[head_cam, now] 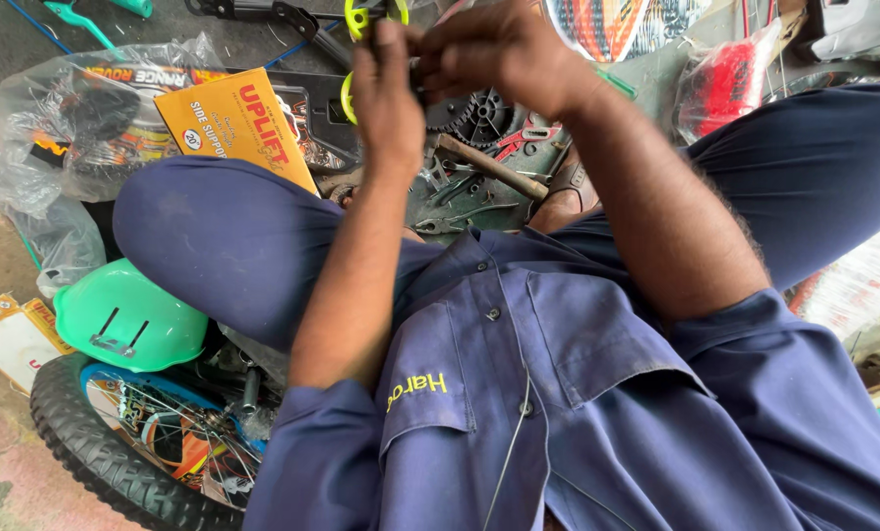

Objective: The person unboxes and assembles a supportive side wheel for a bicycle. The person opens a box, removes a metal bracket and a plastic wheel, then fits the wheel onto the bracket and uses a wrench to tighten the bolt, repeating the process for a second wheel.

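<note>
Both grips are brought together at the top of the view, well out from the body. By the left hand (389, 84) a small wheel (353, 59) of bright yellow-green plastic is grasped, the fingers being curled closed around it so that only arcs of its rim are seen above and to the left of the knuckles. By the right hand (489, 49), just beside and touching the left, something small at the wheel's middle is pinched with clenched fingers; what is pinched cannot be told, since it is hidden between the two hands. Directly below the grips, on the floor between the knees, a wooden-handled hammer (489, 167) and a black toothed sprocket (479, 116) are seen among scattered metal tools. Left of the grips an orange cardboard box (238, 123) is laid beside a clear plastic bag (47, 147). Well below and to the left, a green plastic cover (130, 315) is rested above a small spoked bicycle wheel (125, 442).
</note>
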